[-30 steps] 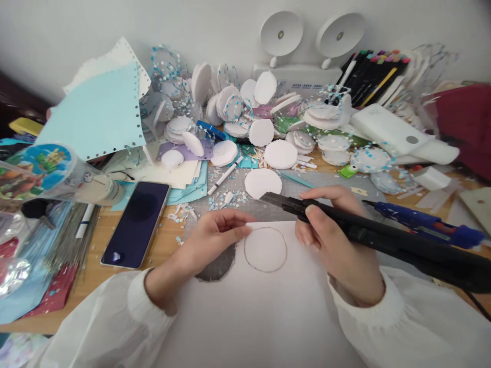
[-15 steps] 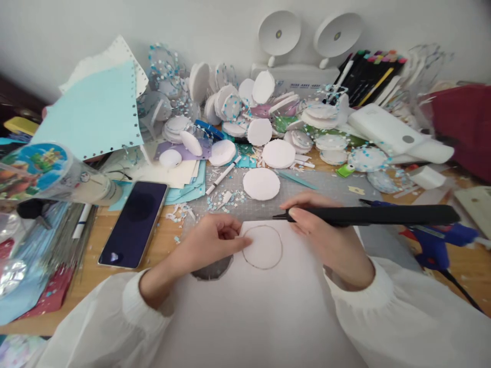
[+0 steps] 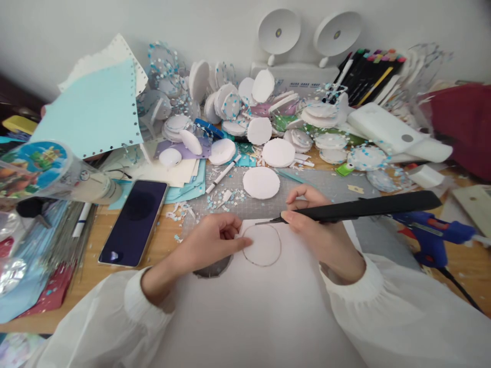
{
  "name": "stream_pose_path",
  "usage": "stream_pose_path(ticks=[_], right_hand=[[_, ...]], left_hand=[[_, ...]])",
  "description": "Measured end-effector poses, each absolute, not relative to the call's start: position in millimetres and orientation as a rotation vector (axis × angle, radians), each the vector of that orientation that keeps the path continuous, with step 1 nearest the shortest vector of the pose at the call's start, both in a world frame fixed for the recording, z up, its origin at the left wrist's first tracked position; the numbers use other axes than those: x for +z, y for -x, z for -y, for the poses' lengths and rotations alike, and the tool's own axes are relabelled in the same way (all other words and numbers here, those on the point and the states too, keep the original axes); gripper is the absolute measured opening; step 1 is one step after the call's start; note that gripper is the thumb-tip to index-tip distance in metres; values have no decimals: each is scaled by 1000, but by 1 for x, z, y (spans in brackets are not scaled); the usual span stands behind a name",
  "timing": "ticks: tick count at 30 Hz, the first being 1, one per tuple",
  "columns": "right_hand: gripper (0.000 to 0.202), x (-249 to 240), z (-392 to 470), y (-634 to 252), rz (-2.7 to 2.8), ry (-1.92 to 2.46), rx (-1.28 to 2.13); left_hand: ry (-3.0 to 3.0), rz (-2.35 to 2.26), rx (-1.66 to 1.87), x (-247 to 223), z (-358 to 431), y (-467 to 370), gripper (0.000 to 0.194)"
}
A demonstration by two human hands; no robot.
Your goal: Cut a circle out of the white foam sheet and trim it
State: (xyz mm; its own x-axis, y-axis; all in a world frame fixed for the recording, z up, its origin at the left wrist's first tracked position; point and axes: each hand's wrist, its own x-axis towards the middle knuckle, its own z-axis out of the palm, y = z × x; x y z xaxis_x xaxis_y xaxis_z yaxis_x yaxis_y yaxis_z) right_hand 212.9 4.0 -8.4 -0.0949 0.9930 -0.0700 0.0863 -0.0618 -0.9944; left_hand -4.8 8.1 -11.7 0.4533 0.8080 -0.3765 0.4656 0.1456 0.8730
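A large white board (image 3: 249,317) lies before me, with a circle outline (image 3: 278,255) drawn near its far edge. My left hand (image 3: 215,237) grips the board's far left corner, thumb on top inside the circle, other fingers curled at the edge. Below that hand, a rounded cut-out in the board shows dark grey (image 3: 215,268). My right hand (image 3: 314,225) holds a long black craft knife (image 3: 353,206), tilted, its thin tip pointing left above the circle's far edge. Whether the tip touches the board I cannot tell. Ahead lies a white disc (image 3: 261,182).
White discs and blue-beaded wires crowd the back. A phone (image 3: 134,222), a plastic cup (image 3: 42,166) and a bundle of wires (image 3: 71,240) lie left. At right are a blue glue gun (image 3: 429,237) and a white device (image 3: 391,130). Paper scraps litter the grey mat (image 3: 326,179).
My right hand has shifted left with the craft knife, bringing its tip over the circle's far edge. The handle tilts up more at its right end. My left hand stays put.
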Motion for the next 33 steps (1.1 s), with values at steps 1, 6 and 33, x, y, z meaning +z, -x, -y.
stream_pose_path(ticks=[1, 6, 33], right_hand=[[20, -9, -4, -213, 1312, 1265, 1295], [21, -5, -4, -212, 1321, 1263, 1300], [23, -1, -3, -202, 1423, 1381, 1156]], left_hand=[[-1493, -1176, 357, -12, -8, 5, 26], [-1490, -1179, 359, -12, -8, 4, 27], [-1463, -1169, 356, -10, -7, 3, 24]])
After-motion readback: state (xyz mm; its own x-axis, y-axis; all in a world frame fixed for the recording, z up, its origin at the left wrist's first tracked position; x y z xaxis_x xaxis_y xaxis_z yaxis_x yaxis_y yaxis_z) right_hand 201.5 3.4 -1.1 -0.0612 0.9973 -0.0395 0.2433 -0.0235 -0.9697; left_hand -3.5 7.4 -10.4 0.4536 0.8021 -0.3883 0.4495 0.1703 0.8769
